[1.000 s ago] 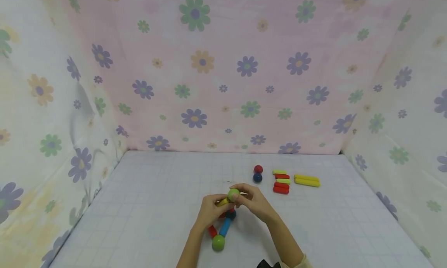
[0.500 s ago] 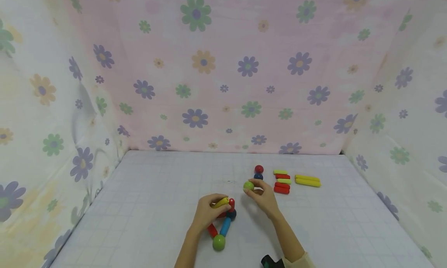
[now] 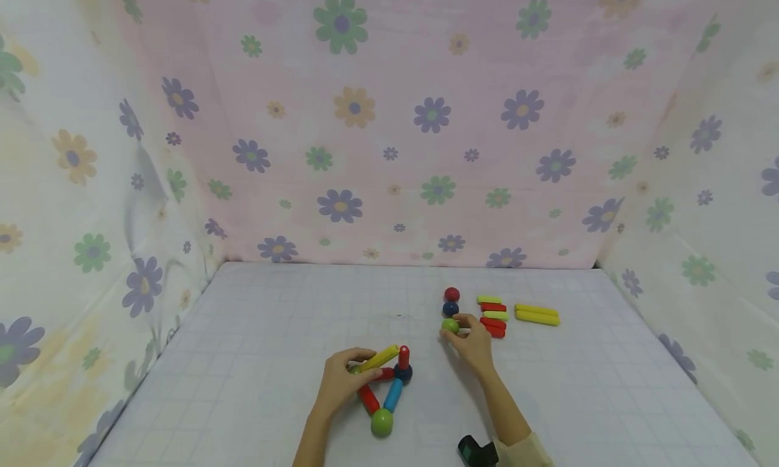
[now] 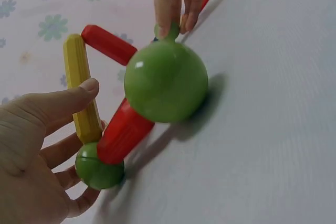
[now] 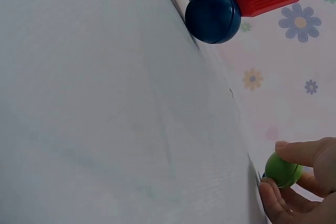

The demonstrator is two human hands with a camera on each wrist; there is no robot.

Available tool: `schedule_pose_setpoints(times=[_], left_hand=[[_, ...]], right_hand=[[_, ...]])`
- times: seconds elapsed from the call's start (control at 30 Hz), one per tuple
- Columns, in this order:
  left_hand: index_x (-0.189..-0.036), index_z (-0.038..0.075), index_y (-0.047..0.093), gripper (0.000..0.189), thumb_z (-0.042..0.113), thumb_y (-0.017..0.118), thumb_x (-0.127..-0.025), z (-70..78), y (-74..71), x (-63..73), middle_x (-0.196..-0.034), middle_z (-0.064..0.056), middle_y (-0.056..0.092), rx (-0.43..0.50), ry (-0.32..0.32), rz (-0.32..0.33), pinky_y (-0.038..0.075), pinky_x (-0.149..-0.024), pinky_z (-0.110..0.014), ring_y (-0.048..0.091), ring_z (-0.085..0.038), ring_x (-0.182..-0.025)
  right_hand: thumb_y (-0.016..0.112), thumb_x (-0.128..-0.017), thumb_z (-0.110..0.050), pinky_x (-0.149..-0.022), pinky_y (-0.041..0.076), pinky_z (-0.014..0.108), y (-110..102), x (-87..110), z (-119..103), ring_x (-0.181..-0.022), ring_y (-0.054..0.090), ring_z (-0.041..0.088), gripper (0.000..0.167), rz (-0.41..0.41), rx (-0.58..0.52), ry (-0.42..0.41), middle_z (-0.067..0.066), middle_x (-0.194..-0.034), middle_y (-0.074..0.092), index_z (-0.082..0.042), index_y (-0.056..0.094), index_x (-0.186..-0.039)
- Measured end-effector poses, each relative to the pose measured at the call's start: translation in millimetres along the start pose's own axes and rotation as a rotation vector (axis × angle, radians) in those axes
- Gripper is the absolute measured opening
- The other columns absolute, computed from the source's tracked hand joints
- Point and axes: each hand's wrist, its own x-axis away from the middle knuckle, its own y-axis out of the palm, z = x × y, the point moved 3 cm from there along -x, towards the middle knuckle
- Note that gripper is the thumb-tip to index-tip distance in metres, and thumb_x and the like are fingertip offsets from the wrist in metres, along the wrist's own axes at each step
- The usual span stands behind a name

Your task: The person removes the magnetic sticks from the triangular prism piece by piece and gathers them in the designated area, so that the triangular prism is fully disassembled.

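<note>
A triangle of toy building rods and balls lies on the table. Its front corner is a large green ball (image 3: 382, 423), joined to a blue rod (image 3: 393, 395) and a red rod (image 3: 368, 399). From the dark blue ball (image 3: 403, 372) at the right corner a red rod (image 3: 404, 357) stands upright. My left hand (image 3: 341, 380) grips a yellow rod (image 4: 79, 77), thumb across it, fingers behind; it leans up from the green corner ball (image 4: 98, 167) towards the upright rod's top. My right hand (image 3: 476, 347) pinches another green ball (image 3: 450, 325) close over the table.
Just beyond the right hand, a dark blue ball (image 3: 450, 309) and a red ball (image 3: 452, 294) sit in line. Short red and lime rods (image 3: 496, 315) lie stacked beside them, with two long yellow rods (image 3: 537, 315) further right. A dark device (image 3: 477, 451) shows at the right sleeve.
The right hand has carried the green ball away from the yellow rod's upper end, rightwards to the row of loose balls. The left hand has shifted slightly left, still holding the yellow rod.
</note>
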Motion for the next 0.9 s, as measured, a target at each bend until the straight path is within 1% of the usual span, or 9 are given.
schedule_pose_setpoints(times=[0.13, 0.23, 0.27, 0.33, 0.43, 0.53, 0.73, 0.8, 0.9], left_hand=[[-0.102, 0.007, 0.070, 0.030, 0.020, 0.077, -0.077, -8.6, -3.9, 3.8, -0.099, -0.004, 0.069, -0.017, 0.000, 0.008, 0.047, -0.085, -0.038, 0.059, -0.021, -0.094], [-0.102, 0.007, 0.069, 0.030, 0.018, 0.077, -0.076, -14.3, -5.7, 5.1, -0.099, -0.004, 0.069, -0.008, -0.012, 0.001, 0.047, -0.088, -0.037, 0.059, -0.021, -0.095], [-0.102, 0.007, 0.069, 0.030, 0.018, 0.077, -0.076, -15.8, -6.2, 5.2, -0.099, -0.004, 0.069, -0.004, -0.012, -0.002, 0.046, -0.089, -0.038, 0.059, -0.021, -0.096], [-0.102, 0.007, 0.069, 0.030, 0.018, 0.077, -0.076, -18.7, -7.2, 5.2, -0.100, -0.004, 0.068, 0.006, -0.021, -0.009, 0.045, -0.091, -0.041, 0.058, -0.022, -0.097], [-0.103, 0.005, 0.069, 0.031, 0.018, 0.077, -0.076, -21.8, -8.1, 5.2, -0.102, -0.006, 0.068, 0.014, -0.024, -0.015, 0.044, -0.092, -0.045, 0.058, -0.025, -0.100], [-0.103, 0.004, 0.068, 0.032, 0.018, 0.077, -0.076, -22.8, -8.7, 5.7, -0.103, -0.007, 0.067, 0.024, -0.029, -0.020, 0.043, -0.094, -0.047, 0.058, -0.027, -0.101], [-0.107, 0.002, 0.067, 0.035, 0.018, 0.077, -0.077, -23.1, -10.2, 7.0, -0.108, -0.010, 0.067, 0.068, -0.035, -0.035, 0.043, -0.095, -0.047, 0.058, -0.028, -0.105], [-0.110, 0.001, 0.066, 0.037, 0.016, 0.076, -0.077, -21.9, -11.8, 8.1, -0.109, -0.010, 0.067, 0.084, -0.033, -0.039, 0.044, -0.094, -0.044, 0.058, -0.027, -0.105], [-0.112, -0.004, 0.064, 0.038, 0.010, 0.074, -0.079, -14.2, -16.8, 11.5, -0.108, -0.015, 0.066, 0.114, -0.023, -0.048, 0.046, -0.091, -0.040, 0.059, -0.030, -0.103]], right_hand=[[0.073, -0.081, -0.010, -0.075, 0.053, 0.031, -1.6, -2.7, 3.1, -0.088, 0.060, 0.030, 0.036, -0.002, -0.021, 0.007, 0.024, -0.106, 0.062, 0.006, 0.058, -0.110], [0.074, -0.079, -0.012, -0.069, 0.054, 0.030, -2.5, -3.0, 3.9, -0.083, 0.060, 0.030, 0.036, 0.010, -0.051, -0.009, 0.023, -0.104, 0.063, 0.006, 0.059, -0.107], [0.075, -0.078, -0.014, -0.065, 0.054, 0.029, -3.2, -2.8, 3.5, -0.080, 0.059, 0.028, 0.036, 0.022, -0.058, -0.028, 0.022, -0.101, 0.063, 0.006, 0.059, -0.105], [0.076, -0.078, -0.015, -0.062, 0.054, 0.028, -2.8, -3.6, 5.4, -0.078, 0.059, 0.027, 0.037, 0.029, -0.072, -0.033, 0.022, -0.100, 0.063, 0.005, 0.059, -0.103], [0.076, -0.078, -0.016, -0.063, 0.054, 0.027, -1.0, -6.6, 8.8, -0.081, 0.059, 0.027, 0.038, 0.022, -0.061, 0.003, 0.022, -0.103, 0.063, 0.004, 0.059, -0.105], [0.074, -0.080, -0.011, -0.070, 0.054, 0.030, 0.7, -9.0, 10.9, -0.089, 0.060, 0.030, 0.038, 0.006, -0.040, 0.043, 0.023, -0.109, 0.062, 0.005, 0.058, -0.110], [0.071, -0.082, -0.008, -0.075, 0.054, 0.034, -0.5, -5.7, 9.2, -0.090, 0.059, 0.031, 0.040, -0.008, -0.005, 0.046, 0.025, -0.112, 0.059, 0.004, 0.056, -0.117], [0.071, -0.082, -0.010, -0.074, 0.053, 0.034, -0.7, -3.9, 7.0, -0.087, 0.058, 0.030, 0.044, -0.001, 0.029, 0.039, 0.026, -0.112, 0.058, 0.003, 0.054, -0.119], [0.072, -0.080, -0.011, -0.069, 0.048, 0.030, -0.8, -0.6, 1.4, -0.081, 0.054, 0.027, 0.047, 0.052, 0.073, -0.019, 0.024, -0.104, 0.057, 0.003, 0.054, -0.120]])
